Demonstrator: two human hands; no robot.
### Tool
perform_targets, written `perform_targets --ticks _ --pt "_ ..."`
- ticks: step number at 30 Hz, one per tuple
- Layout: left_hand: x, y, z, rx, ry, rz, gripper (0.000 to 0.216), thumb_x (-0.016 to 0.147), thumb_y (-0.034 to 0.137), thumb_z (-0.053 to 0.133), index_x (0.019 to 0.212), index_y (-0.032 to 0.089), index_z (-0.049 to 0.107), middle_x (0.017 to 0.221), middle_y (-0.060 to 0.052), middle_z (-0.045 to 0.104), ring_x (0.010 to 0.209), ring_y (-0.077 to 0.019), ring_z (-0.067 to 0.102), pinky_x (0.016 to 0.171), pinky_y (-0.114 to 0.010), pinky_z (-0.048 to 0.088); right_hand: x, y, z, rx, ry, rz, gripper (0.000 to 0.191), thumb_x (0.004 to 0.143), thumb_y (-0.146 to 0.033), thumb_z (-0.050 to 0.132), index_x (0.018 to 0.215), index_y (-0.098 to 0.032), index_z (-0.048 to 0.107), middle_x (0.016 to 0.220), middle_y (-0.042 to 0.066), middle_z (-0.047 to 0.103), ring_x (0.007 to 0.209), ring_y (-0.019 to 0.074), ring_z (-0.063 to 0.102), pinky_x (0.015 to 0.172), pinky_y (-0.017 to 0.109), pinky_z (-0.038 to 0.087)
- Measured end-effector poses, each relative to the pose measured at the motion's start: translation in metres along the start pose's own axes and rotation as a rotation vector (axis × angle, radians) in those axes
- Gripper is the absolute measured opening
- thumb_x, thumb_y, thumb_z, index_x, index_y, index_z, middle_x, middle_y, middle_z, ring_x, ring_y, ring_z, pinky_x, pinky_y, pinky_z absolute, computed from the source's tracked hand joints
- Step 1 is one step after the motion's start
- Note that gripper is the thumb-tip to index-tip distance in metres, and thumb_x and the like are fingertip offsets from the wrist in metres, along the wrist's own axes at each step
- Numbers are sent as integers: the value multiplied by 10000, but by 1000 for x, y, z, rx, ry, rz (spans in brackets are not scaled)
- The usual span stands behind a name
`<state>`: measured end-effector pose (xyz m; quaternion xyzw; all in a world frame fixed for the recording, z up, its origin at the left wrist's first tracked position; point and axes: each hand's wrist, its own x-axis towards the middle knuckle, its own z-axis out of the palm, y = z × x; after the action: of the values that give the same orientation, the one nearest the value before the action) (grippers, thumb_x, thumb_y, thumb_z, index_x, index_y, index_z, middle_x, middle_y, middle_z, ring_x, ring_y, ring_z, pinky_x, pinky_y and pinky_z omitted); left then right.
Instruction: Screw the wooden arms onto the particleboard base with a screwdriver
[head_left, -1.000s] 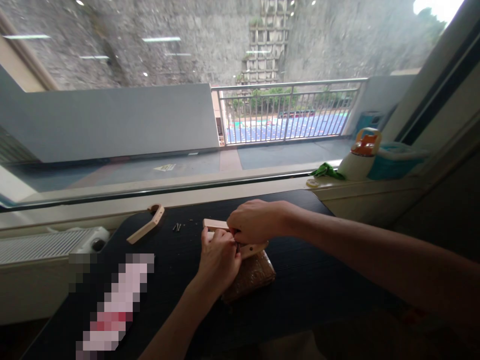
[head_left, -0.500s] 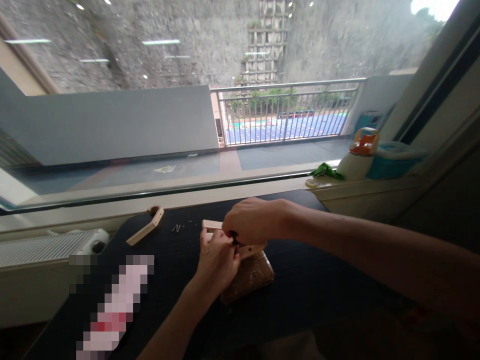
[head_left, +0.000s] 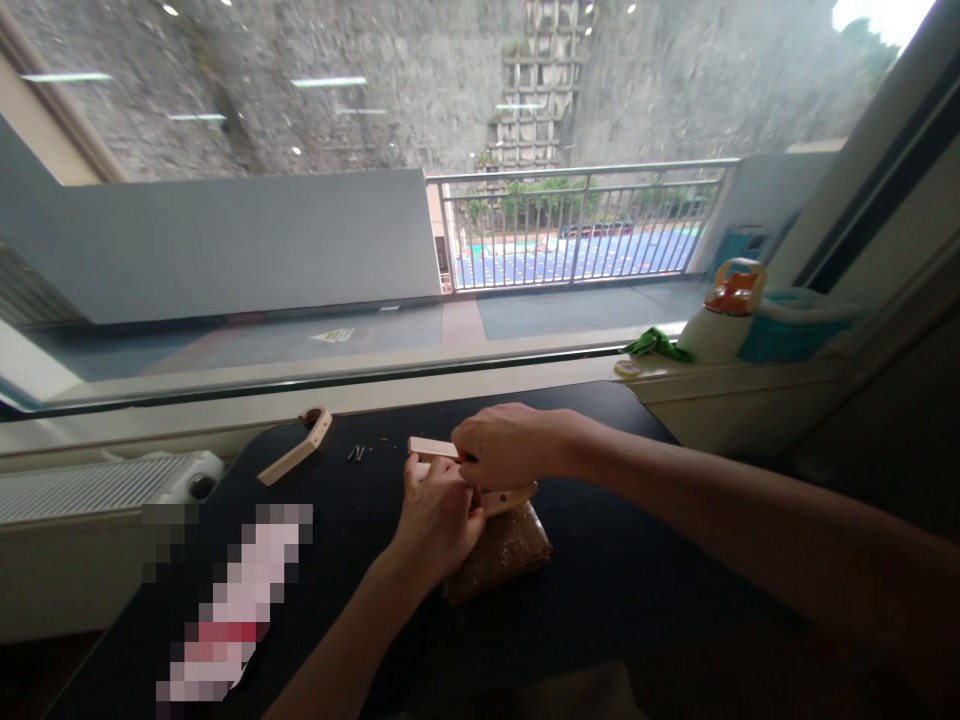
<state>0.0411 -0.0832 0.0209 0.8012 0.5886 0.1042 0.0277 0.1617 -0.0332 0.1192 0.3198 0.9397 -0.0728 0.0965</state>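
Pale wooden pieces point(head_left: 433, 448) lie under and between my hands. One end with a dark hole juts out to the right, over a brown block wrapped in clear film point(head_left: 501, 553). My left hand point(head_left: 441, 508) is closed around the wood, holding it from the near left side. Just above it, my right hand point(head_left: 506, 446) is closed, knuckles up, against the wood. Whatever its fingers grip is hidden; only a dark bit shows below them. To the left rest several small screws point(head_left: 356, 453) and an angled wooden piece with a hooked end point(head_left: 300, 452).
The black table point(head_left: 615, 590) meets the window sill point(head_left: 525, 372). On the sill stand a white bottle with an orange top point(head_left: 720, 325), a green cloth point(head_left: 658, 345) and a teal tub point(head_left: 795, 328). A radiator point(head_left: 97, 485) is at left, beside a pixelated pinkish strip point(head_left: 236, 590).
My right hand has turned slightly at the wood, and the dark bit beneath its fingers shows less. My left hand keeps its hold. The whole view has shifted a little.
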Motion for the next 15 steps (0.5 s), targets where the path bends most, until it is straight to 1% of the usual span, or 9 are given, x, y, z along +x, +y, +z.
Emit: perform_targets --ticks 2,5,9,12,15 --pt "-2 -1 -3 0 -15 19 198 707 216 548 890 222 624 966 -52 646 1034 -251 514 1023 -536 179 0 -2 0 -29 11 -36 276 739 -267 503 923 -148 671 934 119 685 843 245 629 576 276 430" --pt "-5 -1 -6 31 -14 10 242 689 180 546 913 220 627 1029 -58 635 1079 -248 498 1051 -528 131 -1 -5 -3 -87 5 -98 256 703 -250 555 909 -151 671 907 108 689 839 246 630 579 277 425" --pt "-5 -2 -7 40 -22 7 212 715 159 509 875 223 634 980 -54 649 1065 -240 509 1052 -535 125 -3 -8 -7 -153 -53 -151 195 702 -172 551 835 -111 681 832 123 691 809 235 631 561 267 403" --pt "-4 -3 -5 26 -25 15 211 706 167 522 871 231 636 1005 -54 643 1077 -252 497 1043 -551 137 -4 -6 -6 -129 -72 -179 191 711 -157 547 836 -105 682 852 122 691 819 221 623 579 262 398" --pt "-3 -4 -3 25 -25 16 196 698 177 530 852 226 642 1024 -58 637 1087 -257 486 1041 -550 147 -3 -3 -3 -69 -71 -156 213 721 -187 547 875 -115 677 896 116 688 837 214 616 597 259 399"
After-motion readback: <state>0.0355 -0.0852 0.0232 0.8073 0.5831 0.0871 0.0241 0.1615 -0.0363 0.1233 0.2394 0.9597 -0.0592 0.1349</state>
